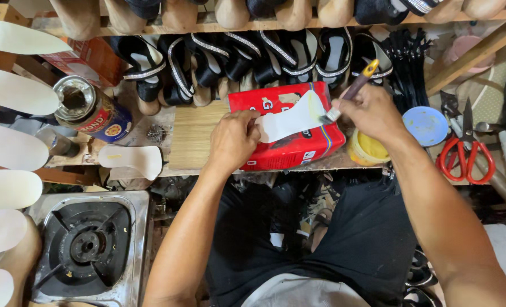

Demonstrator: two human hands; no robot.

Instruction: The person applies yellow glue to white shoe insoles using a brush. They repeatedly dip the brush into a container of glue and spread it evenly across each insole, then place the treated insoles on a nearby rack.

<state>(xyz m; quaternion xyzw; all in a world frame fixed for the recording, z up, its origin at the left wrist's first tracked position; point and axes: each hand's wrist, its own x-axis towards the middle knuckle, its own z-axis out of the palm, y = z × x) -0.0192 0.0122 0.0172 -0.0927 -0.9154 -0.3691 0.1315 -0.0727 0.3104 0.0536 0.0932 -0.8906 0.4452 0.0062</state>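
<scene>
My left hand (233,139) pins the heel end of a white shoe insole (291,116) flat on top of a red box (290,145) that lies on the workbench. My right hand (372,111) grips a small brush (352,91) with a purple and yellow handle. Its bristles touch the right edge of the insole. A yellow pot (365,150) sits just below my right hand, beside the red box.
White insoles (11,150) line the left side, and one more insole (132,159) lies on the bench. An open tin can (91,108), a gas burner (88,244), red-handled scissors (466,153), a blue lid (426,125) and rows of black strapped sandals (253,57) surround the work spot.
</scene>
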